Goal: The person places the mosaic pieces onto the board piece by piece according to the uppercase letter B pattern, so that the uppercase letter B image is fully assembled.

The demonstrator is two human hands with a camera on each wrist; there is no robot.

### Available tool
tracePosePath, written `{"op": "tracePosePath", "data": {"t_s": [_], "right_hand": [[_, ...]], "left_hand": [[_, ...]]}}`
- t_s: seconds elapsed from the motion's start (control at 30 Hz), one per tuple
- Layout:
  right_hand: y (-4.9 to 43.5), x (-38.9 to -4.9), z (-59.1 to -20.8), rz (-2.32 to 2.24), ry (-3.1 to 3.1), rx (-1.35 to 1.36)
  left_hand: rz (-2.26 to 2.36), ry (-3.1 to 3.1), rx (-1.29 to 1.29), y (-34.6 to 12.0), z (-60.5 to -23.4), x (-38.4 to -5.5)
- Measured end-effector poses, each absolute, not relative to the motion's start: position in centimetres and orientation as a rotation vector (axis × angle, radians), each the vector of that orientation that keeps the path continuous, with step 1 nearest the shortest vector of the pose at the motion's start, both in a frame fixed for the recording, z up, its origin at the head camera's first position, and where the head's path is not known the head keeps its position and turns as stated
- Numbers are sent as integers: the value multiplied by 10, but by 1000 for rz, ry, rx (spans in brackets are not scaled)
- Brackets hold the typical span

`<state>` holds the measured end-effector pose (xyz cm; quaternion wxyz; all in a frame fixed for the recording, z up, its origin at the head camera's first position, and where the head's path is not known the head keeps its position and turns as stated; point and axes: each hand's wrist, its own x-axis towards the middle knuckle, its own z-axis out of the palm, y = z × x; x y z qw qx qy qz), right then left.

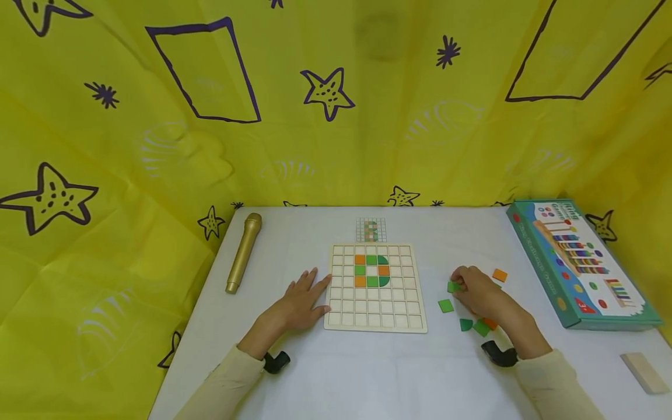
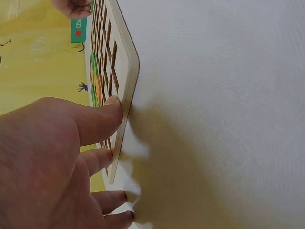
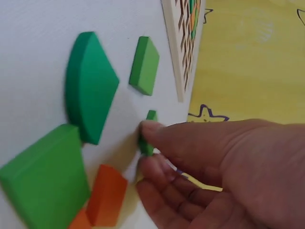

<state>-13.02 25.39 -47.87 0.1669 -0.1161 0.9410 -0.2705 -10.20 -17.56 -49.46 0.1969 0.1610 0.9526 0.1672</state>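
Observation:
A pale wooden grid board (image 1: 375,321) lies on the table with orange and green tiles in its upper cells. My left hand (image 1: 299,304) rests at the board's left edge; its fingers are spread, and the left wrist view has the thumb (image 2: 102,121) on the rim. To the right of the board, my right hand (image 1: 476,291) pinches a light green tile (image 1: 452,287) between thumb and fingers, close over the table. Around that hand lie a green square (image 1: 445,305), a dark green quarter-round tile (image 1: 465,325), another green square (image 1: 481,328) and an orange tile (image 1: 500,275).
Behind the board lies a small printed pattern card (image 1: 371,230). A gold microphone (image 1: 244,252) is at the back left. On the right are a green game box (image 1: 588,268) and a wooden block (image 1: 644,373). Yellow patterned cloth (image 1: 336,151) hangs behind the table.

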Motion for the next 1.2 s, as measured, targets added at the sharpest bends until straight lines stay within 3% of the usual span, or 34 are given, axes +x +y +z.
{"op": "tracePosePath", "data": {"t_s": [0.67,1.2], "right_hand": [[240,-130,-504,-871,2796,-342],[167,-136,-493,-999,2786,-464]], "left_hand": [[453,2672,448,-176,-495,-101],[474,2665,444,-175,-492,-101]]}}
